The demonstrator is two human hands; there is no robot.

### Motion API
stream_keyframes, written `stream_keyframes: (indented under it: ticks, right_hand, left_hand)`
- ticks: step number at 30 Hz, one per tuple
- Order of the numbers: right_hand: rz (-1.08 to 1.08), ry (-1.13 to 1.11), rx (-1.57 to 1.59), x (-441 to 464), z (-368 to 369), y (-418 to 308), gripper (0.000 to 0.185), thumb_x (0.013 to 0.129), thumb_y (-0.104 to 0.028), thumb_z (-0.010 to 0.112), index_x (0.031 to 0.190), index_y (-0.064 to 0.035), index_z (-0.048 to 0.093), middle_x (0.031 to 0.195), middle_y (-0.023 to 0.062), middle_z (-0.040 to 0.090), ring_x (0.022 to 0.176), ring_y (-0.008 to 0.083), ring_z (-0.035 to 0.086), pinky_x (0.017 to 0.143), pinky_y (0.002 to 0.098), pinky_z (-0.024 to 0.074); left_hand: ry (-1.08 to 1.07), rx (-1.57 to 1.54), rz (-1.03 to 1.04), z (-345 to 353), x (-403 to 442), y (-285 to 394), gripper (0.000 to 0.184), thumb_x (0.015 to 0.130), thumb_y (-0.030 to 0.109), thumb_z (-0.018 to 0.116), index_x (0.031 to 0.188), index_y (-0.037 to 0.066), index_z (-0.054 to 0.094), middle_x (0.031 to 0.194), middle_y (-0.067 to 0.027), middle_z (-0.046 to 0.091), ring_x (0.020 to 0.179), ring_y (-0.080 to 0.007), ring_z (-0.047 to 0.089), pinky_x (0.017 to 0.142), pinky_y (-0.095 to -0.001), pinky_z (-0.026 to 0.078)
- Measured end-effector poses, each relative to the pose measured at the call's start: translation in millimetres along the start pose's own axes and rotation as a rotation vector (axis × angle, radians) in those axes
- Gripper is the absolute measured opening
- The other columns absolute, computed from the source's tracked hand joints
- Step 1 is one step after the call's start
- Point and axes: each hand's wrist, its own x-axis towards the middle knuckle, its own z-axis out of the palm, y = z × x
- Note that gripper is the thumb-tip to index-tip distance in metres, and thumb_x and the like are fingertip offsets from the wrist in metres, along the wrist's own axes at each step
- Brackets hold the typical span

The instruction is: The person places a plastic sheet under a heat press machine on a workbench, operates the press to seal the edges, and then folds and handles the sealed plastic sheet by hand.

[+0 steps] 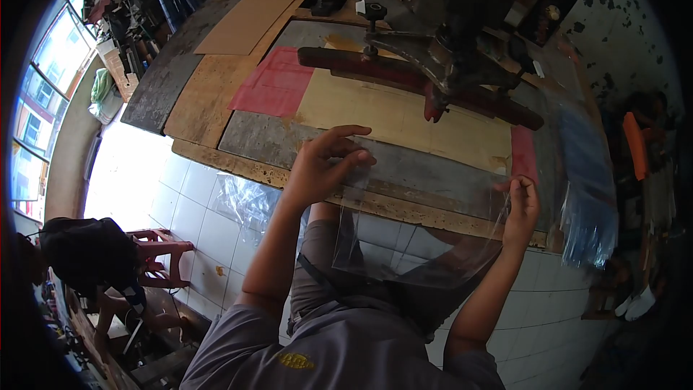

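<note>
Sheet (426,263): thin, clear plastic, see-through, with pale glints along its folds and rim.
Upper part: over the front edge of the table (231,164); its far border is too faint to trace.
Lower part: hangs past that edge above the lap, sagging in a loose curve.
Right side: pinched in the right hand (521,206), drawn up toward the fingers.
Left side: falls near the left hand (332,160); contact there cannot be told.

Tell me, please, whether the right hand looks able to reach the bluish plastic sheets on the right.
Probably yes: the right hand is close to the bluish plastic sheets, with nothing visible between them, though it may need to release the clear sheet first.
</note>
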Motion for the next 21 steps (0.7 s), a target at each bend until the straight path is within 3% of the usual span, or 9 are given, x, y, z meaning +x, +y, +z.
stream_keyframes:
  ticks: [11,16,21]
  right_hand:
    - [0.036,-0.01,0.003,-0.6,-1.3,-7.8,0.031,0.103,-0.031,0.067,0.11,-0.0004,0.069,0.089,0.0054,0.071,0.091,0.0124,0.066,0.09,0.0289,0.046]
    - [0.042,-0.028,0.091,2.8,-8.6,1.3,0.029,0.099,-0.029,0.072,0.108,-0.0011,0.069,0.09,0.0051,0.071,0.09,0.0117,0.064,0.088,0.0275,0.0454]
    - [0.045,-0.032,0.186,3.4,-11.8,4.0,0.026,0.097,-0.025,0.075,0.107,-0.0024,0.069,0.091,0.0036,0.069,0.09,0.0122,0.064,0.088,0.0269,0.0454]
  left_hand:
    - [-0.006,-0.005,-0.004,-0.3,-0.6,5.2,0.034,0.098,0.007,0.067,0.131,0.003,0.061,0.094,-0.0081,0.079,0.093,-0.0126,0.074,0.086,-0.028,0.055]
    - [0.016,-0.027,0.045,1.0,-0.8,-0.8,0.031,0.098,0.01,0.067,0.128,0.004,0.063,0.093,-0.0077,0.08,0.09,-0.0128,0.075,0.082,-0.0281,0.057]
    - [-0.003,-0.021,0.023,-0.2,-1.0,6.0,0.033,0.099,0.005,0.066,0.13,0.0,0.061,0.093,-0.0102,0.079,0.091,-0.0146,0.075,0.087,-0.0289,0.055]
